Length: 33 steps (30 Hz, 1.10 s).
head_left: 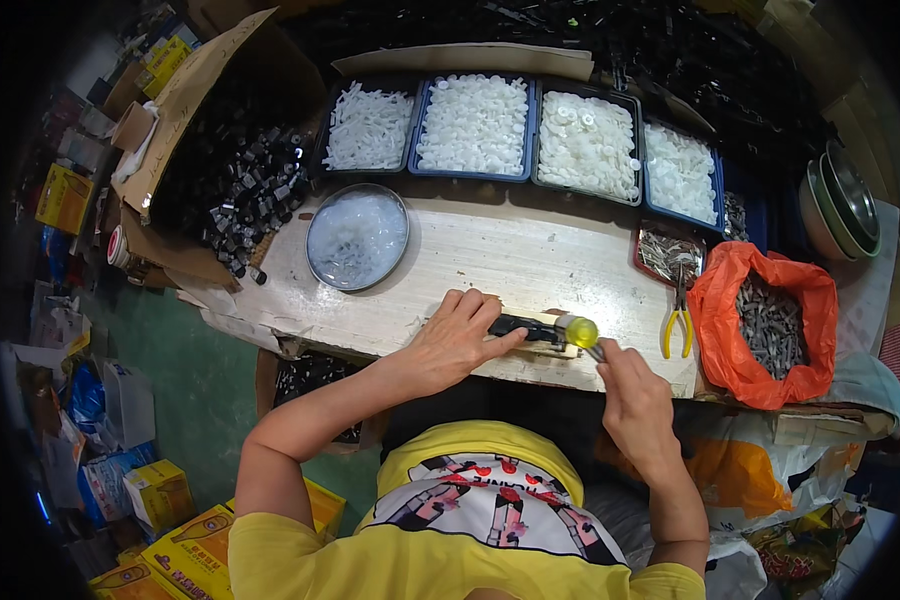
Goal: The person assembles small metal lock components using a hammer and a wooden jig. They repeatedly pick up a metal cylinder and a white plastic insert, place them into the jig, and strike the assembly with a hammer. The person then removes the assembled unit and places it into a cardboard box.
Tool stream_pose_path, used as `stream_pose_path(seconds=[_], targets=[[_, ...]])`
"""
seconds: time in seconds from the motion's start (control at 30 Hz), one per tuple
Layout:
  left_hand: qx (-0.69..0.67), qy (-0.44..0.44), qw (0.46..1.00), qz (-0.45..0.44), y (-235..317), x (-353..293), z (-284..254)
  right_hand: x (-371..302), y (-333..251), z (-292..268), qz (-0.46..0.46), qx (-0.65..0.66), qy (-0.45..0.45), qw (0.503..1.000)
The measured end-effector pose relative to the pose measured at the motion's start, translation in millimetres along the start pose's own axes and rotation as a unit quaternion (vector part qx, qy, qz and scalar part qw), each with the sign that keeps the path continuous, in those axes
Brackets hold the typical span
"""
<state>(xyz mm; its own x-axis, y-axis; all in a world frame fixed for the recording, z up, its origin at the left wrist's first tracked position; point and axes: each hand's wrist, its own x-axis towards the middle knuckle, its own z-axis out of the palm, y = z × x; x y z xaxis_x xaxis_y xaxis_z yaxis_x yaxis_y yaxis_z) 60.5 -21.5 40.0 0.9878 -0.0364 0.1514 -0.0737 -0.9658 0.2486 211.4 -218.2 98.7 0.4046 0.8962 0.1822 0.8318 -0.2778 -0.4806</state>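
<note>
My left hand (pixel 448 345) is closed on a long black plastic part (pixel 510 326) at the near edge of the worktable, and its thumb and forefinger press along it. Under the part lies a pale block (pixel 568 351), mostly covered. In my right hand (pixel 638 402) is the handle of a small hammer (pixel 581 333) with a translucent yellow-green face. The hammer's head is over the right end of the black part; I cannot tell whether it touches. A pair of yellow-handled pliers (pixel 678 325) lies to the right of the hammer.
Blue and dark trays (pixel 532 130) of white plastic pieces line the back. A round dish (pixel 408 235) of whitish, cloudy contents sits left. A carton (pixel 195 90) spills black parts. At right are a tray of metal bits (pixel 642 262), an orange bag (pixel 715 300) of grey pieces and stacked bowls (pixel 820 215).
</note>
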Motion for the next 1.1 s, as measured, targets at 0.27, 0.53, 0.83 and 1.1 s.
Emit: stream_pose_path(seconds=[0.27, 0.53, 0.83, 1.1], targets=[[0.033, -0.037, 0.999, 0.009, 0, 6, -10, 5, -4, 8, -0.005, -0.078, -0.026, 0.997], [-0.105, 0.06, 0.99, -0.075, -1, 9, -3, 14, -3, 10, -0.009, -0.102, -0.078, 0.992], [-0.273, 0.19, 0.92, -0.208, 7, -2, 8, 55, -29, 28, -0.02, -0.019, -0.05, 0.998], [-0.16, 0.294, 0.906, -0.258, 19, -31, 25, 70, -41, 42, -0.065, -0.024, -0.085, 0.994]])
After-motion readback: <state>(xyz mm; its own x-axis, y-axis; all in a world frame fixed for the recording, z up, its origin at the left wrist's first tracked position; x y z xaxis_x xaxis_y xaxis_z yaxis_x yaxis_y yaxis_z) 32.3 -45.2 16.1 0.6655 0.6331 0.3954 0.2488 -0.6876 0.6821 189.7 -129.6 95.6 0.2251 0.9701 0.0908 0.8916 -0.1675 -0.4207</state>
